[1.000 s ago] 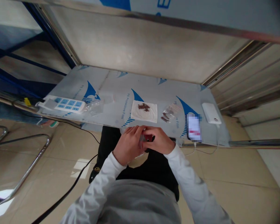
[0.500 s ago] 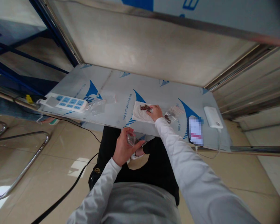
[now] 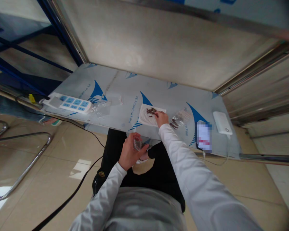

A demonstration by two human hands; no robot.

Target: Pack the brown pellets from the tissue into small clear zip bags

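My left hand (image 3: pixel 129 151) is closed around a small clear plastic bag (image 3: pixel 137 143) at the table's front edge, above my lap. The bag's rounded mouth gapes upward between thumb and fingers. On the table, my right hand (image 3: pixel 162 118) reaches to a white tissue-like sheet (image 3: pixel 145 120). Its fingertips are pinched together at a loose pile of small dark brown, stick-like pieces (image 3: pixel 150 111). Whatever sits between those fingertips is too small to make out. Just right of this hand lies another clear bag (image 3: pixel 182 117), with similar brown pieces inside.
A white power strip (image 3: pixel 74 104) with blue sockets lies at the left, beside crumpled clear plastic bags (image 3: pixel 102 107). On the right are a phone (image 3: pixel 203 136) and a white power bank (image 3: pixel 222 122) with a cable. An upper shelf (image 3: pixel 207 16) overhangs the table (image 3: pixel 125 86).
My right fingertips have drawn slightly back toward the pile's near right edge and pinched together; the pile looks a little more spread. The left hand still holds the bag. The view has shifted slightly.
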